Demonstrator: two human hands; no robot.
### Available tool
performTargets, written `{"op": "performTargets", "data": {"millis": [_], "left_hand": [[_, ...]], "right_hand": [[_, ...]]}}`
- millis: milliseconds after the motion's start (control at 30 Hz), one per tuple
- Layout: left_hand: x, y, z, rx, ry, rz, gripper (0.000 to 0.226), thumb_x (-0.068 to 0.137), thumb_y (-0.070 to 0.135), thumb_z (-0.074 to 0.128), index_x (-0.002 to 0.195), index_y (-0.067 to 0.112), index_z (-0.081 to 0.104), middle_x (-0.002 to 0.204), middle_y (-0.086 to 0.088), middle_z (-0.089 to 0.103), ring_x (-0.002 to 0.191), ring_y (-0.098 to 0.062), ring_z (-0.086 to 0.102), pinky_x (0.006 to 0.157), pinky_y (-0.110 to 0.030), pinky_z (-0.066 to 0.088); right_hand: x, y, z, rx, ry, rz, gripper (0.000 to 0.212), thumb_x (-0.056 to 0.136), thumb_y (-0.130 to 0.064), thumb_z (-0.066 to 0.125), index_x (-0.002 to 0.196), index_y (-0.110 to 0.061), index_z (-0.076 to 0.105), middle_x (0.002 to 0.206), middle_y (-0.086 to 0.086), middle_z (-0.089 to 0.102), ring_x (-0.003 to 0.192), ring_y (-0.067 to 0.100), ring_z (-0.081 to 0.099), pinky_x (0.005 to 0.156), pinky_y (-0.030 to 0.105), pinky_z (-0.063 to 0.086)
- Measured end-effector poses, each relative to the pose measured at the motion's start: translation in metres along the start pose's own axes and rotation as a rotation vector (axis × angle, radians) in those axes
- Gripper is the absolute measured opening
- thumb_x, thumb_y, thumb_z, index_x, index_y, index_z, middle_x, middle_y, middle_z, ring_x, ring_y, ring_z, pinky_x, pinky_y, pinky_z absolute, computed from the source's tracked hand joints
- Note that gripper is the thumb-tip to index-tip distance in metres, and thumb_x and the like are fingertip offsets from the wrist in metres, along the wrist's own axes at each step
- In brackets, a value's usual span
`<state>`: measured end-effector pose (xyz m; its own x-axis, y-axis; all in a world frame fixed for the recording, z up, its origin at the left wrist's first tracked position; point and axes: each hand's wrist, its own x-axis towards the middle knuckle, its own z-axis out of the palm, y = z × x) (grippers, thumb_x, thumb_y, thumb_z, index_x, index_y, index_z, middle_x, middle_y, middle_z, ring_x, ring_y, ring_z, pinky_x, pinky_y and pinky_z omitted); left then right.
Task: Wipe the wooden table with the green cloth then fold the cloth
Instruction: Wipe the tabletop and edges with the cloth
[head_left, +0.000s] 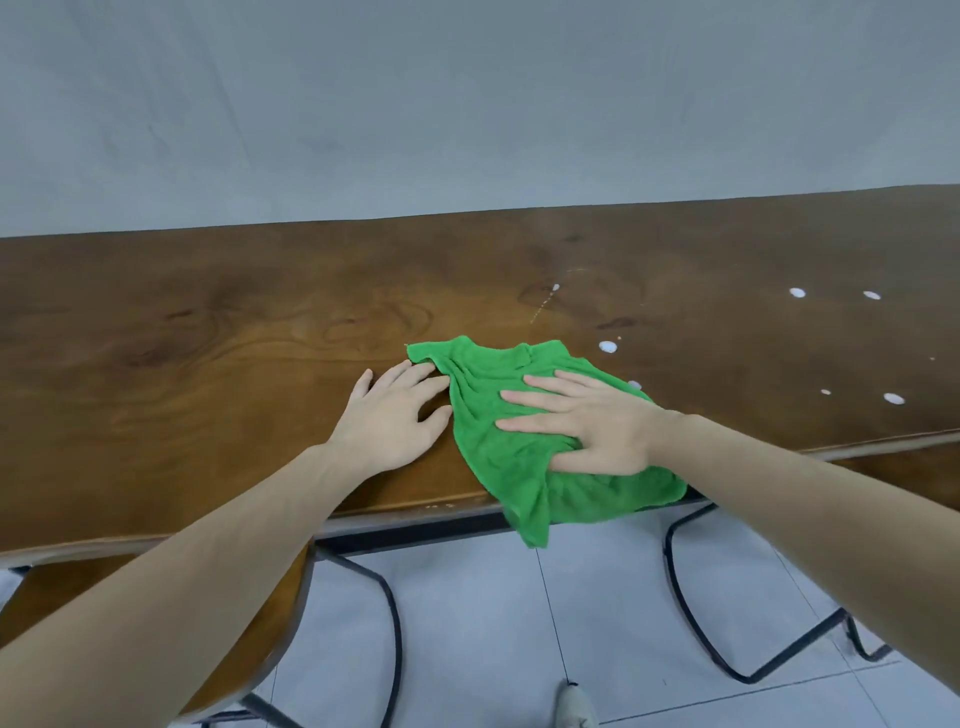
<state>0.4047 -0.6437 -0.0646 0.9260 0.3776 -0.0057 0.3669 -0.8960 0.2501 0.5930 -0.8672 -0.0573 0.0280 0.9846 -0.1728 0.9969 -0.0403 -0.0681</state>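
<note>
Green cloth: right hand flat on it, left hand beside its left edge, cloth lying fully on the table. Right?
Not quite. The head view shows the green cloth hanging partly over the table's near edge. The right hand is flat on it; the left hand is at its left edge.

Both arms extended; left hand (392, 418) flat, fingers spread; right hand (587, 423) flat, palm down.

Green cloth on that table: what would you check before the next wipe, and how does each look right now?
1. Right hand flat on the green cloth: ok.
2. Left hand touching the cloth's left edge: ok.
3. Cloth fully on the wooden table: not ok, a corner hangs over the near edge.
4. White spots gone: not ok, several remain to the right.
5. Cloth damp: cannot tell.
</note>
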Motion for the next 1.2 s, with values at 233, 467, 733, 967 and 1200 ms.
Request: {"op": "performTargets", "data": {"millis": [233, 467, 733, 967, 1200], "left_hand": [[0.065, 0.027, 0.003, 0.013, -0.021, -0.140, 0.055, 0.099, 0.059, 0.025, 0.152, 0.044, 0.026, 0.164, 0.012, 0.016, 0.152, -0.014, 0.004, 0.120, -0.057, -0.002], [0.121, 0.039, 0.000, 0.036, -0.026, -0.201, 0.054, 0.099, 0.059, 0.027, 0.151, 0.045, 0.027, 0.164, 0.012, 0.017, 0.152, -0.016, 0.007, 0.120, -0.058, 0.001], [0.144, 0.036, 0.001, 0.035, -0.003, -0.235, 0.053, 0.099, 0.059, 0.029, 0.150, 0.045, 0.030, 0.164, 0.011, 0.019, 0.152, -0.015, 0.009, 0.120, -0.057, 0.002], [0.174, 0.037, 0.004, -0.010, 0.003, -0.235, 0.054, 0.099, 0.055, 0.027, 0.152, 0.045, 0.028, 0.165, 0.010, 0.017, 0.152, -0.014, 0.006, 0.120, -0.057, -0.002], [0.224, 0.037, 0.004, -0.019, -0.002, -0.219, 0.056, 0.097, 0.054, 0.027, 0.152, 0.044, 0.026, 0.165, 0.010, 0.015, 0.152, -0.014, 0.005, 0.120, -0.057, -0.003]], "right_hand": [[0.061, 0.079, -0.019, 0.008, 0.005, 0.168, 0.061, 0.098, -0.070, 0.022, 0.155, -0.056, 0.008, 0.169, -0.015, -0.004, 0.156, 0.012, -0.007, 0.125, 0.040, -0.008], [0.101, 0.170, -0.028, 0.049, 0.032, 0.376, 0.064, 0.098, -0.072, 0.014, 0.158, -0.052, 0.006, 0.170, -0.012, -0.002, 0.157, 0.015, -0.003, 0.126, 0.044, -0.001], [0.122, 0.191, -0.030, 0.085, 0.054, 0.606, 0.060, 0.102, -0.057, 0.011, 0.160, -0.044, 0.002, 0.171, 0.001, -0.004, 0.157, 0.030, -0.006, 0.124, 0.059, -0.002], [0.090, 0.144, -0.026, 0.003, -0.018, 0.163, 0.078, 0.087, -0.085, 0.003, 0.157, -0.051, 0.000, 0.169, -0.003, -0.010, 0.155, 0.028, -0.015, 0.124, 0.058, -0.008], [0.081, 0.169, -0.027, 0.019, -0.004, 0.060, 0.072, 0.089, -0.082, 0.005, 0.155, -0.055, 0.002, 0.168, -0.016, -0.007, 0.155, 0.011, -0.012, 0.126, 0.044, -0.009]]}}
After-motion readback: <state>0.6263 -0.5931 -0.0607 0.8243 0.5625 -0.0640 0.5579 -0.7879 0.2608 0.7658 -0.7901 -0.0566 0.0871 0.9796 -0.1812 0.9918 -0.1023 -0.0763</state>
